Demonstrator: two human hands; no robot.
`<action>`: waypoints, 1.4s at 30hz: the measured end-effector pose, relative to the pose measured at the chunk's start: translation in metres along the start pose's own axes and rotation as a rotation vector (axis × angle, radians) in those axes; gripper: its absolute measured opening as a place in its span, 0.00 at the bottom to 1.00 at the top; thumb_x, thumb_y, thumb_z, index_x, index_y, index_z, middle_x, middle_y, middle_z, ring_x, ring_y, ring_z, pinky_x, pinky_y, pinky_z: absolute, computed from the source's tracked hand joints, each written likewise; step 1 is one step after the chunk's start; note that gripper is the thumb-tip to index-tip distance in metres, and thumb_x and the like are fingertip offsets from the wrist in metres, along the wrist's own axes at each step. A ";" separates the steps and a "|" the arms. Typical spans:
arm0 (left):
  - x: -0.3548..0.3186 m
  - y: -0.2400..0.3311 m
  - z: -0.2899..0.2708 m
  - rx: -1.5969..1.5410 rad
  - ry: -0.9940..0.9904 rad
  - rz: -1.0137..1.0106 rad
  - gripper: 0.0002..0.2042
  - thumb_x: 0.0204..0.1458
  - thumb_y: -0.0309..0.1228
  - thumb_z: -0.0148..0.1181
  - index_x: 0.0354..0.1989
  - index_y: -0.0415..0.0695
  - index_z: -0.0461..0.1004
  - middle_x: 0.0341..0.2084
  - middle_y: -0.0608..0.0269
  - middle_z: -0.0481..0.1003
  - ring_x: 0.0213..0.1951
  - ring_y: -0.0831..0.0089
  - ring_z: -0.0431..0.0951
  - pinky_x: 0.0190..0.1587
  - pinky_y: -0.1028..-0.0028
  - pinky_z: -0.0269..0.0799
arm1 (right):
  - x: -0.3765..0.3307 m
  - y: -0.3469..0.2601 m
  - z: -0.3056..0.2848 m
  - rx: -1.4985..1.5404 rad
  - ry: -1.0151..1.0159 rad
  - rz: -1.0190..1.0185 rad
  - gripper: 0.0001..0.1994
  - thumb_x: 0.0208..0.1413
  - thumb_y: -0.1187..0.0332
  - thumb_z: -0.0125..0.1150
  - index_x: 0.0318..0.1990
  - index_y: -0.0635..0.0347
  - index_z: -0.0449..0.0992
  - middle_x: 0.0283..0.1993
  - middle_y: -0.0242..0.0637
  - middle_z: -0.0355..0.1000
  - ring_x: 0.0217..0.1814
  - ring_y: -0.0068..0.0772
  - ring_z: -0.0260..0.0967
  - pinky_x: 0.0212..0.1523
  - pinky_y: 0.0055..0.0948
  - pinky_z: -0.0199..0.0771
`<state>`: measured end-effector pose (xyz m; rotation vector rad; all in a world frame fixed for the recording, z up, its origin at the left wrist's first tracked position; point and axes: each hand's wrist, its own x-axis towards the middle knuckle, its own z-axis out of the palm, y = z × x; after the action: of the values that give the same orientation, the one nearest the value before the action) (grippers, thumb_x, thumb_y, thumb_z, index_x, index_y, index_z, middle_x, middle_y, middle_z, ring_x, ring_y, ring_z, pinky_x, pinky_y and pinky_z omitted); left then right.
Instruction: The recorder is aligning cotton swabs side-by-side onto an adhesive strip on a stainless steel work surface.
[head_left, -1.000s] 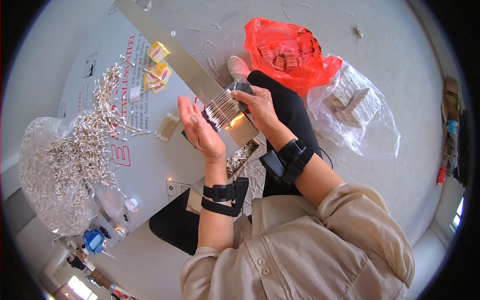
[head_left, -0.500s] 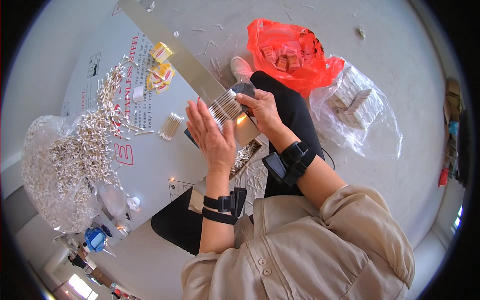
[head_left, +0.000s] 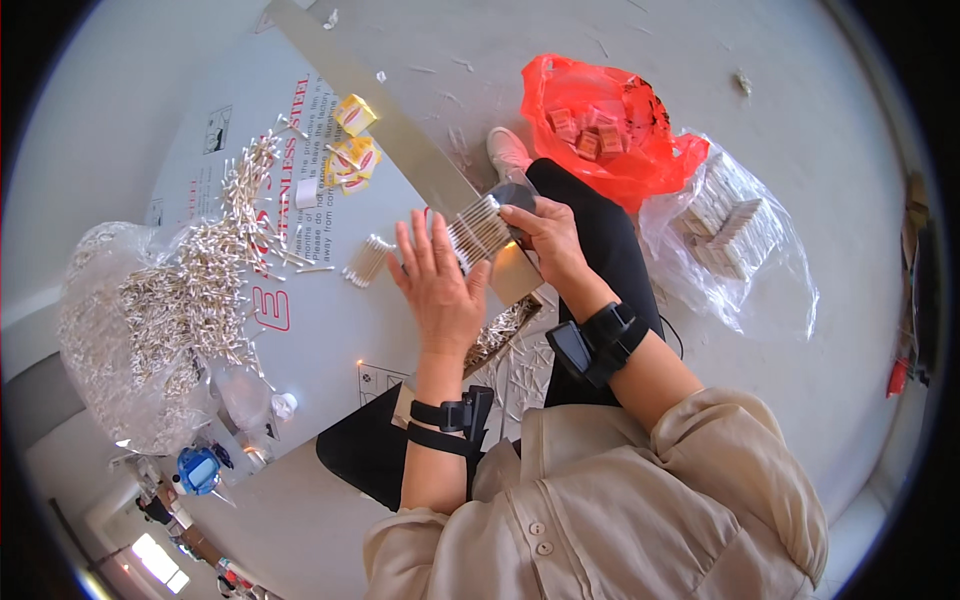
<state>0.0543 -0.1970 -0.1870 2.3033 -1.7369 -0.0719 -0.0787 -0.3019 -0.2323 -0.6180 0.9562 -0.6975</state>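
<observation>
Left hand: open, fingers spread, palm pressed flat against the near ends of the swab bundle; black strap on the wrist.
Right hand: closed around the far side of the swab bundle, thumb over the top; black wrist device on the forearm.
Swab bundle: a flat row of cotton swabs, held between both hands above the table edge, sticks parallel, white tips toward the left palm.
Dark round object: just behind the bundle, at the right fingertips; its kind cannot be told from this view.
Loose swab pile: spread over the white sheet on the table, well left of the hands.
Small swab cluster: lies on the sheet, near the left hand.
Clear bag of swabs: at the far left, beside the pile.
Yellow packets: on the sheet, beyond the hands.
Red plastic bag: on the floor, holding small boxes.
Clear plastic bag: on the floor, just right of the red one, holding pale boxes.
</observation>
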 end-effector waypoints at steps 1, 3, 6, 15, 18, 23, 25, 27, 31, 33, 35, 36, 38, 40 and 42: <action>0.006 -0.010 -0.001 -0.059 0.105 0.012 0.35 0.58 0.51 0.50 0.68 0.40 0.53 0.69 0.48 0.53 0.71 0.48 0.47 0.67 0.44 0.41 | -0.001 0.000 0.002 0.004 -0.007 -0.002 0.04 0.54 0.71 0.66 0.34 0.60 0.80 0.29 0.26 0.76 0.26 0.15 0.70 0.27 0.18 0.68; 0.032 -0.039 -0.005 -0.116 0.281 0.010 0.23 0.56 0.36 0.57 0.58 0.38 0.65 0.59 0.48 0.64 0.63 0.49 0.61 0.62 0.52 0.56 | -0.007 -0.011 0.010 0.111 0.057 0.027 0.04 0.55 0.71 0.64 0.31 0.62 0.80 0.26 0.27 0.75 0.23 0.15 0.66 0.24 0.18 0.64; 0.080 -0.078 -0.017 -0.174 0.277 -0.201 0.09 0.51 0.26 0.60 0.39 0.39 0.75 0.42 0.55 0.76 0.47 0.59 0.73 0.52 0.63 0.68 | -0.005 -0.010 0.003 0.098 0.038 0.049 0.04 0.55 0.70 0.65 0.34 0.61 0.80 0.28 0.27 0.76 0.24 0.16 0.69 0.26 0.18 0.67; 0.154 -0.164 0.002 -0.217 0.292 -0.430 0.14 0.45 0.36 0.68 0.36 0.41 0.80 0.33 0.54 0.78 0.39 0.56 0.77 0.46 0.59 0.71 | -0.008 -0.018 0.010 0.112 0.062 0.129 0.04 0.55 0.69 0.65 0.34 0.59 0.80 0.26 0.26 0.74 0.20 0.14 0.65 0.23 0.16 0.65; 0.157 -0.157 0.002 -0.022 0.385 -0.246 0.15 0.46 0.42 0.67 0.32 0.41 0.80 0.31 0.54 0.79 0.38 0.55 0.77 0.46 0.57 0.71 | -0.004 -0.015 0.005 0.105 0.053 0.132 0.04 0.56 0.71 0.64 0.34 0.62 0.80 0.29 0.29 0.77 0.25 0.18 0.71 0.27 0.20 0.71; 0.173 -0.121 -0.019 -0.143 0.116 -0.656 0.20 0.44 0.50 0.65 0.27 0.42 0.80 0.31 0.52 0.80 0.40 0.52 0.77 0.46 0.57 0.72 | -0.005 -0.017 0.006 0.099 0.081 0.138 0.04 0.56 0.71 0.64 0.34 0.61 0.80 0.28 0.29 0.77 0.24 0.16 0.70 0.26 0.19 0.69; 0.174 -0.112 -0.016 -0.081 0.097 -0.640 0.18 0.44 0.47 0.65 0.27 0.42 0.80 0.30 0.52 0.80 0.39 0.52 0.79 0.44 0.57 0.73 | -0.004 -0.014 0.005 0.094 0.079 0.149 0.03 0.56 0.71 0.64 0.33 0.61 0.80 0.28 0.28 0.77 0.24 0.16 0.70 0.25 0.19 0.68; 0.176 -0.115 -0.015 -0.016 0.079 -0.621 0.16 0.43 0.45 0.65 0.27 0.42 0.80 0.30 0.51 0.80 0.37 0.51 0.80 0.42 0.56 0.74 | -0.003 -0.011 0.005 0.092 0.074 0.160 0.03 0.55 0.71 0.64 0.33 0.61 0.80 0.28 0.28 0.76 0.24 0.16 0.69 0.25 0.19 0.68; 0.178 -0.121 -0.017 -0.072 0.029 -0.723 0.12 0.42 0.37 0.62 0.30 0.42 0.81 0.33 0.49 0.81 0.38 0.50 0.81 0.43 0.56 0.75 | -0.003 -0.012 0.007 0.106 0.089 0.152 0.03 0.55 0.71 0.65 0.33 0.60 0.80 0.27 0.28 0.76 0.23 0.16 0.69 0.24 0.19 0.67; 0.176 -0.126 -0.018 -0.073 0.027 -0.713 0.11 0.41 0.35 0.61 0.31 0.43 0.81 0.34 0.49 0.81 0.39 0.50 0.81 0.43 0.57 0.75 | -0.003 -0.013 0.006 0.115 0.103 0.148 0.03 0.55 0.71 0.65 0.33 0.60 0.80 0.27 0.28 0.77 0.23 0.16 0.69 0.24 0.19 0.67; 0.167 -0.139 -0.025 0.039 0.094 -0.781 0.11 0.42 0.34 0.62 0.32 0.44 0.82 0.34 0.49 0.81 0.39 0.51 0.81 0.43 0.57 0.76 | -0.002 -0.012 0.002 0.089 0.094 0.162 0.03 0.55 0.71 0.65 0.33 0.60 0.80 0.28 0.28 0.77 0.24 0.17 0.70 0.25 0.20 0.69; 0.162 -0.150 -0.024 0.055 0.119 -0.760 0.09 0.42 0.33 0.63 0.31 0.44 0.81 0.32 0.51 0.81 0.37 0.53 0.81 0.40 0.59 0.75 | -0.003 -0.012 0.004 0.091 0.091 0.164 0.03 0.55 0.71 0.65 0.33 0.60 0.80 0.28 0.28 0.77 0.24 0.17 0.70 0.25 0.20 0.69; 0.158 -0.165 -0.022 -0.062 0.217 -0.618 0.08 0.42 0.32 0.65 0.30 0.43 0.80 0.30 0.52 0.81 0.36 0.55 0.81 0.39 0.61 0.75 | -0.005 -0.015 0.007 0.120 0.072 0.151 0.03 0.55 0.72 0.65 0.34 0.61 0.80 0.28 0.29 0.77 0.25 0.18 0.71 0.27 0.20 0.70; 0.161 -0.174 -0.018 -0.176 0.313 -0.471 0.08 0.43 0.31 0.67 0.30 0.43 0.79 0.29 0.54 0.80 0.34 0.57 0.81 0.37 0.63 0.75 | -0.005 -0.015 0.009 0.119 0.065 0.150 0.03 0.55 0.72 0.64 0.34 0.61 0.80 0.29 0.29 0.77 0.25 0.18 0.71 0.27 0.20 0.71; 0.172 -0.163 -0.012 -0.253 0.050 -0.308 0.09 0.41 0.31 0.70 0.29 0.41 0.79 0.26 0.58 0.79 0.30 0.62 0.79 0.36 0.66 0.74 | -0.004 -0.015 0.008 0.111 0.070 0.146 0.03 0.55 0.73 0.64 0.34 0.62 0.80 0.29 0.29 0.77 0.25 0.18 0.72 0.27 0.20 0.71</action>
<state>0.2586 -0.3171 -0.1936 2.3362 -1.2556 -0.2710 -0.0774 -0.3068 -0.2152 -0.4238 1.0103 -0.6401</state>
